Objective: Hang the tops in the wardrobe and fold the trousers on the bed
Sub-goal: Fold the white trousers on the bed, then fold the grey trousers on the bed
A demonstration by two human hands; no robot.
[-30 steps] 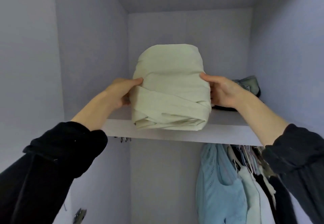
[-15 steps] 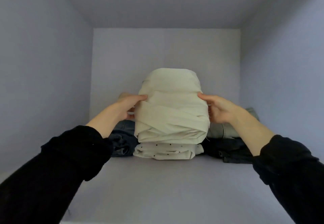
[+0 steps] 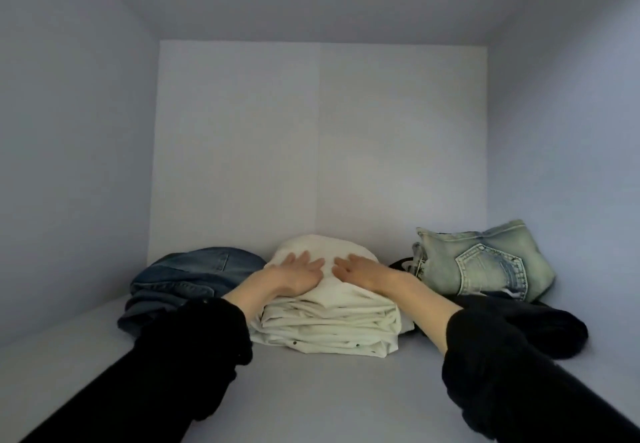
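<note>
The wardrobe shelf (image 3: pixel 311 390) is seen as a pale, deep surface boxed in by side walls and a back panel, and three piles are ranged along its back edge. Toward the back right corner a dark garment (image 3: pixel 540 324) is spread, and pale washed jeans (image 3: pixel 485 262) are stacked on it. Toward the back left corner darker blue jeans (image 3: pixel 187 279) are laid folded, just beside the middle pile. At the middle of the back edge the folded cream trousers (image 3: pixel 329 314) are set on top of a white dotted garment (image 3: pixel 322 342), whose lower edge is seen beneath them. The left hand (image 3: pixel 298 271) and the right hand (image 3: pixel 356 271) are both laid flat on the top of the cream trousers, fingers straight and spread, nothing being gripped; the fingertips are nearly met at the middle. The step in hand is judged to be the settling of the folded piece onto its pile. It is done well if pressure is kept even and straight down, so that the layers are flattened without being pushed back or skewed. The front folds should be squared with the garment beneath before the hands are lifted, and the lift should be made straight up, so that the soft top layer is not dragged out of its fold.
</note>
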